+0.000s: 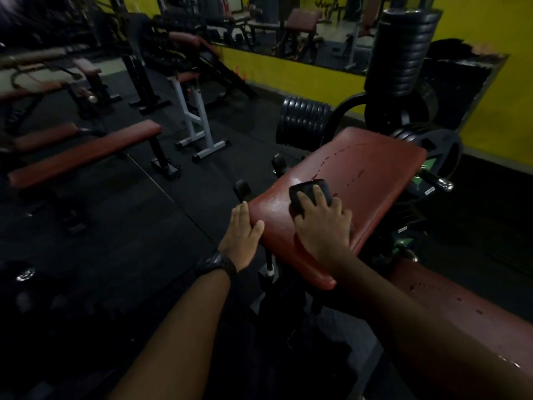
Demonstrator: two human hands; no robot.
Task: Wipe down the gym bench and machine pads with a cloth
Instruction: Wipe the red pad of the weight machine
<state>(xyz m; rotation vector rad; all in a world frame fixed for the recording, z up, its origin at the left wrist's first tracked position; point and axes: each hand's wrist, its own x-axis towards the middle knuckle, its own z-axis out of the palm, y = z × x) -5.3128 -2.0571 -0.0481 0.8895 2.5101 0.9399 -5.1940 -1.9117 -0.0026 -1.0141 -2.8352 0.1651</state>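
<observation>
On the near half of the tilted red pad (372, 168), just left of its middle, I see the dark cloth (307, 188) folded into a small block; the right hand (323, 226) lies on top of it with its fingers spread and fairly straight, pressing it flat against the vinyl rather than closing round it; the far edge of the cloth pokes out past the fingertips. The left hand (241, 236) rests against the pad's left edge, fingers straight and held together down the side, thumb laid over the top surface, gripping nothing; a dark wristwatch (219, 264) sits on that wrist. Beyond the cloth a trail of water droplets (341, 160) dots the pad, and the patch just left of the cloth shows a dull, wet sheen. A second red pad (467, 319) runs off to the lower right under the right forearm, also speckled with drops. Behind the tilted pad I make out black weight plates (302, 119) racked in a row and a taller plate stack (403, 50); to the left stand a flat red bench (86, 157) and a white metal stand (197, 122) on the black rubber floor (121, 226); a yellow wall (490, 21) with a mirror (288, 33) closes the back.
</observation>
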